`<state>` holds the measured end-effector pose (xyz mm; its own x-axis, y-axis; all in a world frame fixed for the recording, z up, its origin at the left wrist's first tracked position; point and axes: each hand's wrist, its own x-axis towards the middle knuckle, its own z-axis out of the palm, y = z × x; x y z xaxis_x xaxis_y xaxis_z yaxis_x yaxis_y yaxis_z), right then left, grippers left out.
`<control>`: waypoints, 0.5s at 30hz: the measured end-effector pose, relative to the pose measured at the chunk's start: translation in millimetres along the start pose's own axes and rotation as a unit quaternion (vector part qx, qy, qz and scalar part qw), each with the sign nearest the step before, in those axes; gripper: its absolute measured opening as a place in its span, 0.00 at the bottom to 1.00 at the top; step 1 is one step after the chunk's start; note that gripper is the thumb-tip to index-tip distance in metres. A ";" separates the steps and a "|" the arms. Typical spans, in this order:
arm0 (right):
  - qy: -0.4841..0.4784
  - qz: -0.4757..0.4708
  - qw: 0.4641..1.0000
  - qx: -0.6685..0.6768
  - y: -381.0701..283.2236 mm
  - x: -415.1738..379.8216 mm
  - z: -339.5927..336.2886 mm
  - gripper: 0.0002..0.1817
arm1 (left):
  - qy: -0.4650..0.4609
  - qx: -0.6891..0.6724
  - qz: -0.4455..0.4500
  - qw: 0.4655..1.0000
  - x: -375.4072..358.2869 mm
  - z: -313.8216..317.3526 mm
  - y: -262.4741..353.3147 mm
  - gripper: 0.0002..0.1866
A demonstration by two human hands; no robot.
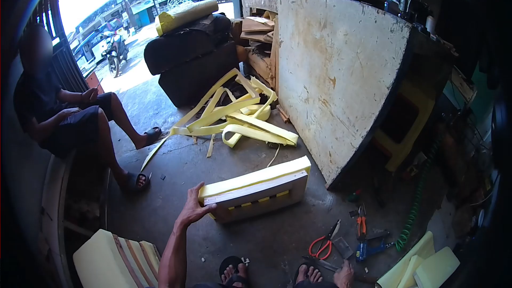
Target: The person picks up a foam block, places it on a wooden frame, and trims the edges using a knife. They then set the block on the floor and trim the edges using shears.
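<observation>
My left hand (193,209) grips the left end of a wooden seat panel (261,198) with yellow foam (256,177) along its top side. The panel stands on its long edge on the floor, slots showing in its near face. Low in the view, beside my right foot, my right hand (344,274) is closed around a knife (320,263) whose dark blade points left. Close to that hand lie red-handled scissors (321,246), a blue air stapler (368,249) and orange-handled pliers (362,221).
Yellow foam strips (240,117) lie heaped ahead. A large worn white board (341,74) leans at right, near a green coiled hose (413,218). Foam-covered panels (114,258) stand at lower left, foam pieces (426,266) at lower right. A seated person (58,96) is at left.
</observation>
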<state>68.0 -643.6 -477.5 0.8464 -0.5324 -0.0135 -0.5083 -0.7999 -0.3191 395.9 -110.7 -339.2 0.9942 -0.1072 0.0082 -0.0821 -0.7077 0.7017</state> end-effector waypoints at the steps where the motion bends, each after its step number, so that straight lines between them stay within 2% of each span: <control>1: -0.089 0.049 0.993 -0.064 28.2 -21.4 8.9 0.35 | 0.001 -0.004 -0.002 1.000 -3.4 -2.2 -3.8 0.53; 2: -0.177 0.098 0.971 -0.127 49.4 -36.5 14.9 0.46 | -0.023 -0.140 -0.036 0.989 -6.9 -3.9 -7.5 0.57; 3: -0.176 0.098 0.971 -0.128 61.1 -40.4 15.5 0.46 | -0.048 -0.273 -0.067 0.959 -10.0 -4.9 -10.9 0.61; 4: -0.172 0.105 0.969 -0.144 73.0 -43.2 15.8 0.45 | -0.039 -0.334 -0.092 0.937 -10.3 3.4 -20.1 0.63; 5: -0.167 0.110 0.967 -0.161 84.2 -45.1 15.6 0.43 | -0.036 -0.337 -0.092 0.936 -8.7 10.0 -31.3 0.63; 7: -0.153 0.118 0.962 -0.194 104.2 -47.0 14.7 0.41 | -0.075 -0.251 -0.025 0.965 -5.0 15.4 -40.5 0.57; 8: -0.146 0.122 0.959 -0.210 112.5 -47.3 14.4 0.40 | -0.037 -0.273 -0.020 0.961 -10.0 19.1 -36.4 0.48; 10: -0.132 0.132 0.953 -0.240 122.6 -47.2 13.5 0.38 | -0.029 -0.289 -0.017 0.957 -13.4 12.8 -16.1 0.47; 11: -0.124 0.139 0.949 -0.253 124.0 -47.2 13.4 0.37 | -0.026 -0.303 -0.011 0.953 -11.5 7.8 -3.6 0.45; 12: -0.162 0.147 0.944 -0.247 89.4 -38.7 -22.2 0.30 | -0.012 -0.303 -0.003 0.953 -7.2 0.5 17.3 0.45; 13: -0.154 0.149 0.945 -0.245 96.3 -31.6 -20.6 0.30 | -0.011 -0.305 0.006 0.952 -2.8 -8.3 40.1 0.45; 15: -0.143 0.137 0.947 -0.252 105.0 -20.5 -24.6 0.30 | 0.056 -0.267 0.034 0.962 8.2 -40.5 103.5 0.45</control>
<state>-6.6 -723.6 -487.4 0.6441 -0.6996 -0.3093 -0.6647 -0.7120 0.2263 398.4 -156.5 -237.7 0.9915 -0.0437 0.1226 -0.1296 -0.2395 0.9622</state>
